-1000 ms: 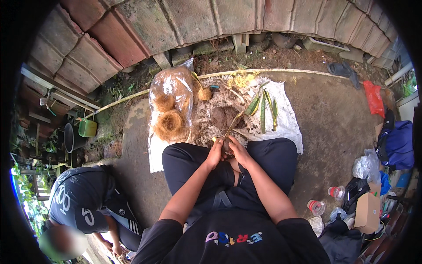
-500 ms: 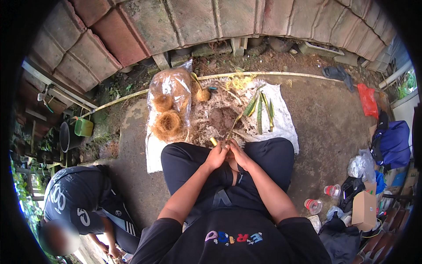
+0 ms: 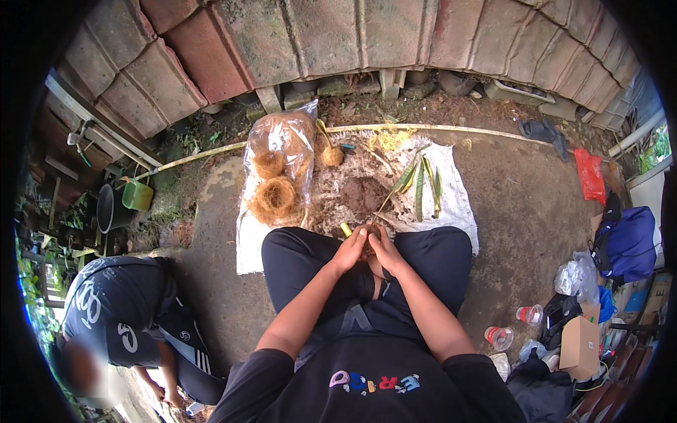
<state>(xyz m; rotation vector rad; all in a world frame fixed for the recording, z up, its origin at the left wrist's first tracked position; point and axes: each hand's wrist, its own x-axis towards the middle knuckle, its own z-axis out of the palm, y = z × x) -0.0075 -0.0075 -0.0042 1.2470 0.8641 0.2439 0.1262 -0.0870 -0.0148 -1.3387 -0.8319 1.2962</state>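
Hands [image 3: 350, 252] cupped round brown clump [image 3: 373, 230], multicol. lettering [image 3: 387, 383] on blk tee [image 3: 317, 403], white print [image 3: 128, 338] on co-worker's [image 3: 166, 366] dk top [image 3: 116, 282]

Red and grey roof tiles [image 3: 395, 39] arc across my 12 o'clock, and a thin pale pole [image 3: 451, 129] curves below them from about 10 to 2. At 2 I see a crumpled dark grey cloth [image 3: 544, 132]. By 3 lie a red plastic bag [image 3: 590, 176] and a blue bag [image 3: 635, 240]. At 4, two clear cups [image 3: 500, 338] with red markings sit near an upright cardboard box [image 3: 580, 348]. A co-worker [image 3: 127, 303] bends over at my 8; at 9, a green container [image 3: 137, 195] stands just beside a black bucket [image 3: 110, 209].
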